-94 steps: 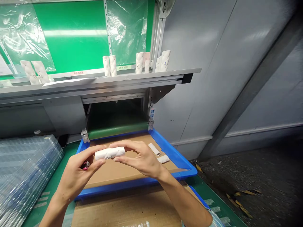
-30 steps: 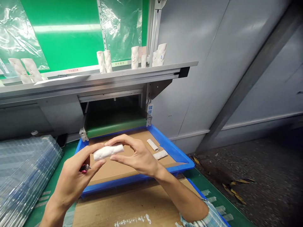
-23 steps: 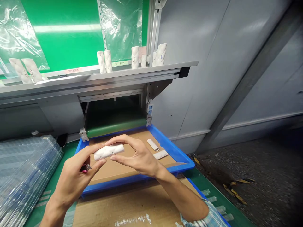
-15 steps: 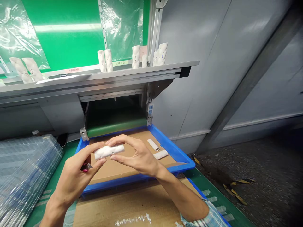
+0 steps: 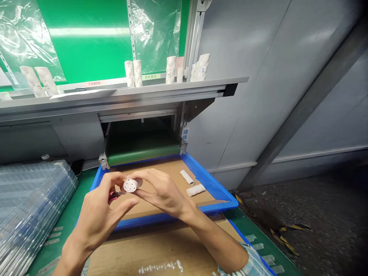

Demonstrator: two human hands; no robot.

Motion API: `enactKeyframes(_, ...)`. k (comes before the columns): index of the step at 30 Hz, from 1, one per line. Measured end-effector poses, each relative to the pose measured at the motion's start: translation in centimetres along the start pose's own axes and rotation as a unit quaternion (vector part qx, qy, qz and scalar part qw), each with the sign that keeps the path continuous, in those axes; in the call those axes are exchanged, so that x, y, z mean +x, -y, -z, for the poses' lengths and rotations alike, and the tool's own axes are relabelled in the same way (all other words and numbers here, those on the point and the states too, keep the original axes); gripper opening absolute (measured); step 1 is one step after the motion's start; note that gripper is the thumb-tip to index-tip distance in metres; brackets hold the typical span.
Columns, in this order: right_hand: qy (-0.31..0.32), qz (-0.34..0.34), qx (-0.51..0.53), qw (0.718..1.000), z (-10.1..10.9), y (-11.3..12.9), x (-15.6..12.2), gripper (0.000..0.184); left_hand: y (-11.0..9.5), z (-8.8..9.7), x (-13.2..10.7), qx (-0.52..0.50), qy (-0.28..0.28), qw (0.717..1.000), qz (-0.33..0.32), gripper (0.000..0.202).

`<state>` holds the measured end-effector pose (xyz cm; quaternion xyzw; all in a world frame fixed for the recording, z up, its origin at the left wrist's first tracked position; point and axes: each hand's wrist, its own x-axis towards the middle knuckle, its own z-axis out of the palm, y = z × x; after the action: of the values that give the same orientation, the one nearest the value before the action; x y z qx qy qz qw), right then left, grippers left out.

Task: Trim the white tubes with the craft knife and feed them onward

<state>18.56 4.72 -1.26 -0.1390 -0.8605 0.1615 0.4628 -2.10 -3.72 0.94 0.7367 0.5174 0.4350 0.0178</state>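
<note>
My right hand (image 5: 162, 193) pinches a white plastic tube (image 5: 132, 184) whose round end, dotted with small holes, faces me. My left hand (image 5: 99, 214) curls just beside the tube's near end and keeps a small pink-handled tool (image 5: 114, 196) tucked in its fingers. Both hands hover over a blue tray (image 5: 201, 174) lined with brown cardboard. Two more white tubes, one (image 5: 187, 177) and another (image 5: 195, 189), lie on the cardboard at the tray's right side.
A green conveyor belt (image 5: 140, 153) ends behind the tray under a grey metal shelf (image 5: 123, 96) carrying several upright white tubes (image 5: 169, 71). Stacked clear plastic trays (image 5: 31, 203) fill the left. A cardboard sheet (image 5: 149, 253) lies nearest me. Grey wall and dark floor stand to the right.
The tube was held sideways between both hands; now it is turned end-on towards me, gripped by my right hand. My left hand has shifted off its left end.
</note>
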Motion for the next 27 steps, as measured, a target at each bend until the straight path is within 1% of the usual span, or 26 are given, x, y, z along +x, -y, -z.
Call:
enactKeyframes(2, 0.001, -0.032, 0.048, 0.998, 0.1, 0.1, 0.1, 0.024, -0.2, 0.6, -0.1, 0.012, 0.023, 0.999, 0.033, 0.03)
enactKeyframes(4, -0.003, -0.034, 0.074, 0.997, 0.3, 0.1, 0.2, 0.028, -0.3, 1.1, 0.0, 0.022, 0.039, 0.998, 0.042, 0.036)
enactKeyframes(6, -0.01, -0.013, 0.081, 0.997, 0.5, 0.1, 0.3, 0.03, -0.4, 1.3, 0.2, 0.028, 0.044, 0.998, 0.023, 0.037)
enactKeyframes(8, -0.013, 0.003, 0.079, 0.997, 0.5, 0.1, 0.4, 0.032, -0.4, 1.2, 0.4, 0.039, 0.038, 0.999, -0.003, 0.035)
enactKeyframes(10, -0.006, 0.004, 0.079, 0.997, 0.6, 0.2, 0.4, 0.034, -0.3, 1.0, 0.4, 0.054, 0.03, 0.998, -0.02, 0.033)
enactKeyframes(13, 0.007, -0.002, 0.081, 0.997, 0.8, 0.2, 0.4, 0.039, -0.2, 0.7, 0.1, 0.082, 0.034, 0.995, -0.035, 0.03)
enactKeyframes(15, 0.011, 0.0, 0.079, 0.997, 0.8, 0.2, 0.3, 0.043, -0.2, 0.6, -0.2, 0.109, 0.03, 0.992, -0.047, 0.033)
enactKeyframes(19, 0.023, 0.011, 0.085, 0.996, 0.8, 0.2, 0.2, 0.048, -0.4, 0.3, -0.5, 0.161, 0.005, 0.984, -0.083, 0.041)
enactKeyframes(23, 0.027, 0.017, 0.093, 0.995, 0.8, 0.4, 0.2, 0.048, -0.6, 0.1, -0.4, 0.194, -0.013, 0.975, -0.103, 0.042)
enactKeyframes(27, 0.022, 0.026, 0.08, 0.996, 0.7, 0.6, 0.2, 0.045, -0.4, -0.1, -0.3, 0.221, -0.026, 0.968, -0.118, 0.047)
